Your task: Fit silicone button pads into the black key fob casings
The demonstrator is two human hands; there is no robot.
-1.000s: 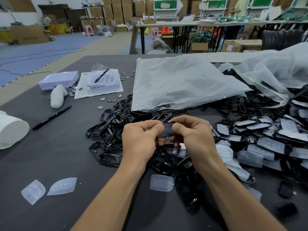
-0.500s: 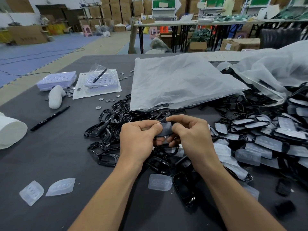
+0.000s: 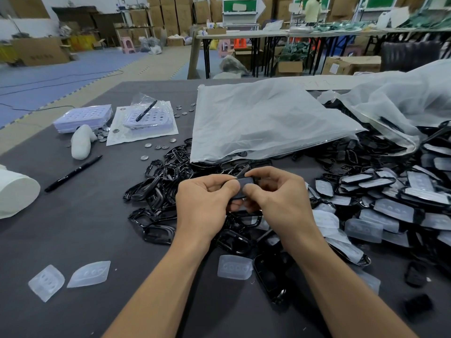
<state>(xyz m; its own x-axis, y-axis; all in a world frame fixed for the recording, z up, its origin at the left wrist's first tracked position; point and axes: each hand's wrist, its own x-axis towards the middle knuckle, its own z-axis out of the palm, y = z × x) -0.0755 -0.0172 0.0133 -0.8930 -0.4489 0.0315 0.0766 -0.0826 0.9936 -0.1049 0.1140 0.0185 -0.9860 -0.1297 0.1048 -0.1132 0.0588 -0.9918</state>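
- Lying near the near-left corner of the table (image 3: 73, 228), two loose silicone pads (image 3: 46, 282) sit side by side, well apart from the main heaps
- A third pad (image 3: 234, 267) lies near the near edge, between the forearms, just beside an open black casing (image 3: 268, 274) on its right
- Left hand (image 3: 202, 203) and right hand (image 3: 280, 198) are together above the middle of the table, both clamped on one held casing (image 3: 245, 185); the thumbs press its upper face, which shows pale grey, and the fingers curl beneath
- Whether the pad in the held casing is fully seated cannot be told
- Empty black frames (image 3: 158, 186) are heaped to the left of the hands and under them
- Fitted casings (image 3: 390, 198), pale pads uppermost, are heaped toward the right edge
- A black marker (image 3: 73, 173) lies toward the left edge, with a white roll (image 3: 17, 191) at that edge
- Coin cells (image 3: 158, 146) are scattered beyond the frames
- Two perforated trays (image 3: 83, 118) sit toward the far-left corner, one bagged with a pen on top
- A flat plastic bag (image 3: 263, 120) covers the far middle, its near edge overlapping the frames
- A second bag (image 3: 402, 101) is crumpled at the far-right corner
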